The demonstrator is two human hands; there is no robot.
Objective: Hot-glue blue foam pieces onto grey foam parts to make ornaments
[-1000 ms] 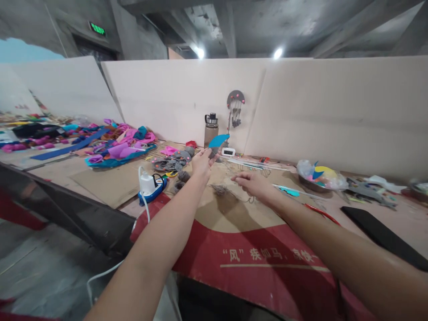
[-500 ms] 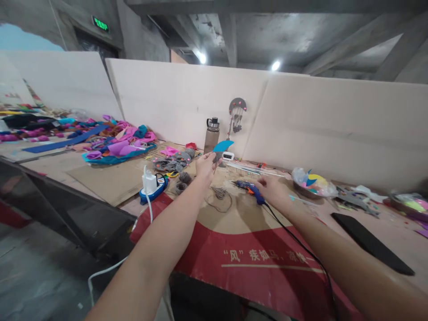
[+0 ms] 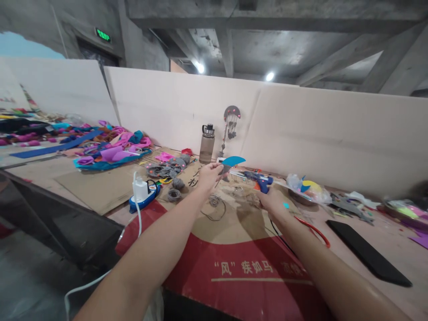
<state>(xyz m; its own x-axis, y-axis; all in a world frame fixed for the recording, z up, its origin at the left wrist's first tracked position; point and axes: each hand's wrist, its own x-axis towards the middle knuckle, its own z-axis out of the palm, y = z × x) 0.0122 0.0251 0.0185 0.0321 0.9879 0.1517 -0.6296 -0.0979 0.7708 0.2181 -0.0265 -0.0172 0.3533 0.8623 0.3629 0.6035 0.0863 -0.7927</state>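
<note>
My left hand (image 3: 210, 175) is closed on a blue leaf-shaped piece (image 3: 234, 161), raised above the table, with a grey piece (image 3: 226, 169) against its lower edge. To its right, my right hand (image 3: 271, 200) is wrapped round the handle of a blue hot glue gun (image 3: 265, 181), whose nozzle points left toward the blue piece. The glue gun's black cord hangs down behind my right forearm. On the cardboard below lies a loose tangle of grey cord (image 3: 214, 201), with small balls of grey yarn (image 3: 174, 195) farther left.
A water bottle (image 3: 207, 145) stands by the white partition (image 3: 167, 107), where a grey hanging ornament (image 3: 232, 117) is fixed. At left are a blue power strip (image 3: 144, 200) and a heap of coloured felt (image 3: 115, 154). Rightward are a bowl of pieces (image 3: 302, 197) and a black phone-like slab (image 3: 368, 252).
My right hand has taken hold of the glue gun and lifted it off the table toward the blue piece. The left hand still holds the blue piece, now turned flatter.
</note>
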